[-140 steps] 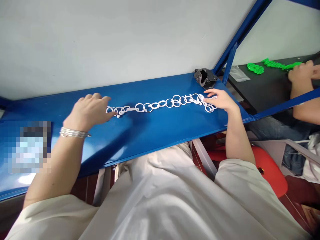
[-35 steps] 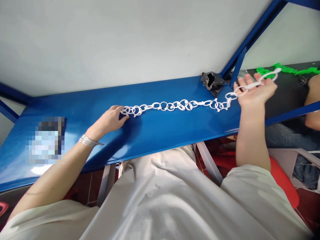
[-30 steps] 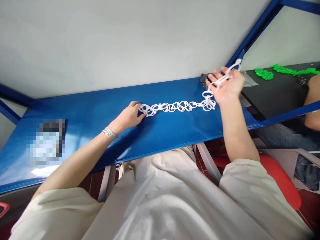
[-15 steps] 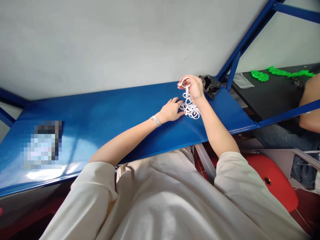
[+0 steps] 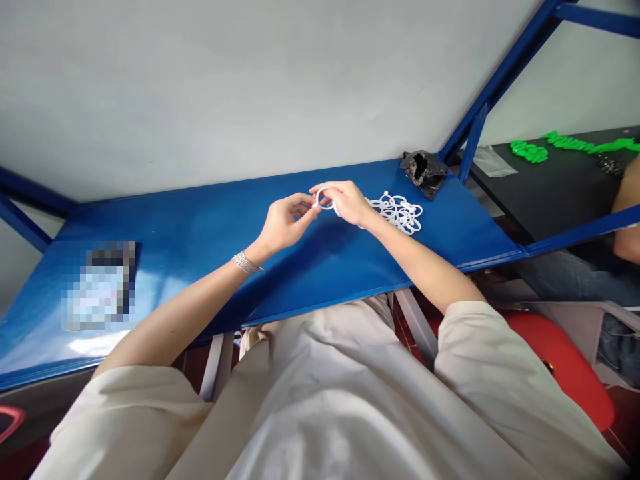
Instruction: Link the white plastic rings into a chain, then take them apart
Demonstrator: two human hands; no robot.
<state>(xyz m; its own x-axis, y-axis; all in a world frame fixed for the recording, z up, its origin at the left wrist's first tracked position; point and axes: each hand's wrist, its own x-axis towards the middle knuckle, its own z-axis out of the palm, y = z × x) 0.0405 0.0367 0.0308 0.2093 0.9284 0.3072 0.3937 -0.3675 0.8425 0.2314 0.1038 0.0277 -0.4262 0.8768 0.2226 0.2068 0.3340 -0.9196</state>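
Note:
A chain of white plastic rings (image 5: 399,211) lies bunched in a heap on the blue shelf (image 5: 210,233), right of centre. My right hand (image 5: 346,201) pinches the end ring of that chain, lifted a little above the surface. Facing it, my left hand (image 5: 285,221) has its fingertips closed on the same ring from the left. A silver bracelet (image 5: 245,263) circles my left wrist.
A crumpled black bag (image 5: 423,172) sits at the shelf's back right corner. A blurred-out rectangle (image 5: 98,285) lies at the left. Blue frame bars (image 5: 495,73) rise at the right. Beyond them is a dark table with green chains (image 5: 528,151) and another person's arm (image 5: 629,213).
The chain was stretched out along the shelf, then swept together into a heap at the right. Both hands have since moved left of the heap and met on one end ring.

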